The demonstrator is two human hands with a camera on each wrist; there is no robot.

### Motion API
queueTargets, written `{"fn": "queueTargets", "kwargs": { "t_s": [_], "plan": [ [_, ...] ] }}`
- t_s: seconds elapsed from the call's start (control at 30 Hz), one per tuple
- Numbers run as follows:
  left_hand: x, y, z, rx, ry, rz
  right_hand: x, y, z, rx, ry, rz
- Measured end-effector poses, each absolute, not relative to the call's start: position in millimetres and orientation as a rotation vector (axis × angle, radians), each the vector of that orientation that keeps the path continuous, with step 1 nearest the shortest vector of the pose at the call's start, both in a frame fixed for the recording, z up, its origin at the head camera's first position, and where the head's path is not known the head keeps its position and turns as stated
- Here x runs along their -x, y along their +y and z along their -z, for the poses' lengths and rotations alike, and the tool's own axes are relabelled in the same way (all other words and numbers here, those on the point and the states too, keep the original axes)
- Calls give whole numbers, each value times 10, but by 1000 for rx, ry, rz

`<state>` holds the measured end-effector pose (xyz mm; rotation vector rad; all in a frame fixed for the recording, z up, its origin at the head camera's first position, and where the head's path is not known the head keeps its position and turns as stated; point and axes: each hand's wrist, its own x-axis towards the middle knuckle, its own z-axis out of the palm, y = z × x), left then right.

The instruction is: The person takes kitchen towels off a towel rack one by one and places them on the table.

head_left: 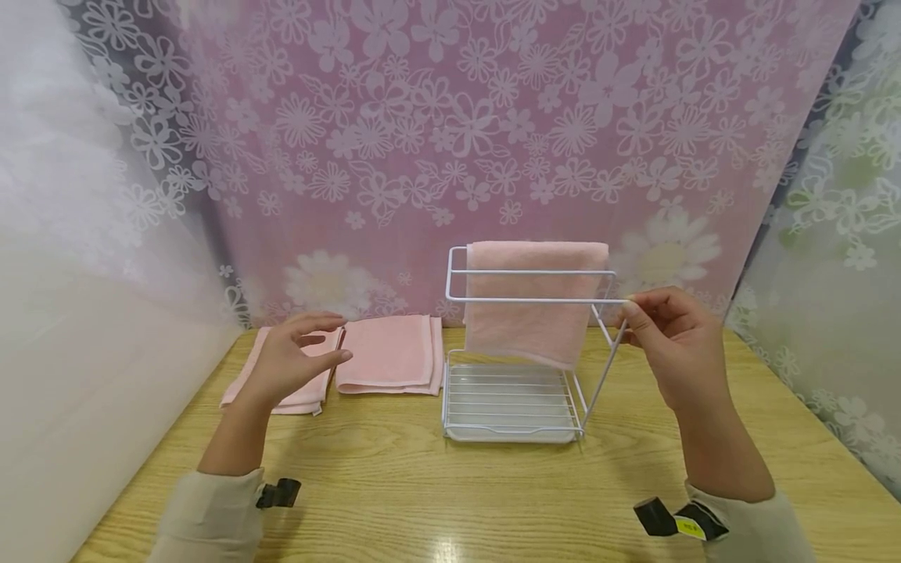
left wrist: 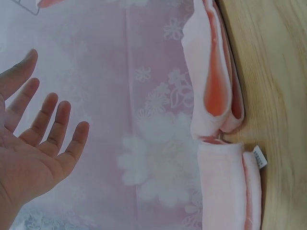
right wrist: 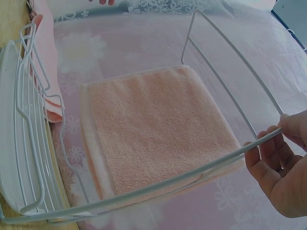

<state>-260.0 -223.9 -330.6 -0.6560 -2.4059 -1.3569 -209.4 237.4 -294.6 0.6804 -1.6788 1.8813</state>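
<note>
A white wire rack (head_left: 535, 300) stands on the table with a pink towel (head_left: 531, 313) draped over its rear top bar. My right hand (head_left: 679, 344) pinches the rack's front right top corner between thumb and fingers; the right wrist view shows the same grip, with the towel (right wrist: 158, 129) hanging beyond the wire. My left hand (head_left: 285, 360) hovers with fingers spread over the leftmost folded pink towel (head_left: 303, 395), holding nothing. Between that towel and the rack lies another folded pink towel (head_left: 383, 352). In the left wrist view the hand (left wrist: 38, 139) is apart from both folded towels.
Under the rack's lower wires sits a white tray (head_left: 514, 434). The wooden table (head_left: 394, 500) carries everything. A pink flowered curtain (head_left: 422, 156) hangs right behind, and pale sheets (head_left: 105, 274) close off the left and right sides.
</note>
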Motion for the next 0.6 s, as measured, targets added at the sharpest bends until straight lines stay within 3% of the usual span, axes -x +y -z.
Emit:
{"fn": "queueTargets", "kwargs": {
  "t_s": [0.6],
  "plan": [
    [2728, -1792, 3221, 830, -2352, 1431, 2082, 2362, 2957, -630, -1676, -1871]
  ]
}}
